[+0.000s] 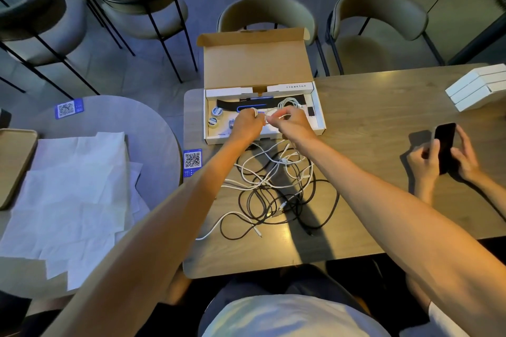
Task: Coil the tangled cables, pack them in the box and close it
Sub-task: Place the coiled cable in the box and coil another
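Left hand [247, 123]: fingers curled round a small bundle of white cable [260, 117], gripping the loops gathered so far. How many loops there are cannot be told; the knuckles hide them.

Right hand [290, 121]: thumb and forefinger pinch the same cable just beside the left hand, feeding the next turn. Both hands hover over the front half of the box [319, 117].

Box: open, with its lid [254, 63] standing up at the back. Inside are a dark strip, two small round tins at the left end and a loop of white cable toward the right end.

In front of the box, on the table [369, 123], lies the tangle [269, 186] of black and white cables crossing one another. A white run leads from it up toward the hands.

Step in hand, as I judge it: winding one white cable into a coil, early in the task.

To do it well:
- keep the left grip firm so the finished loops do not spring apart;
- let the right pinch slide along the cable rather than drag it, as a hard pull may tighten knots in the tangle;
- lift the run clear of the black cables where it snags;
- keep the loops even and small enough to fit the free space in the box.

Right of the box, another person's hands hold a phone [445, 145], well apart from the work.
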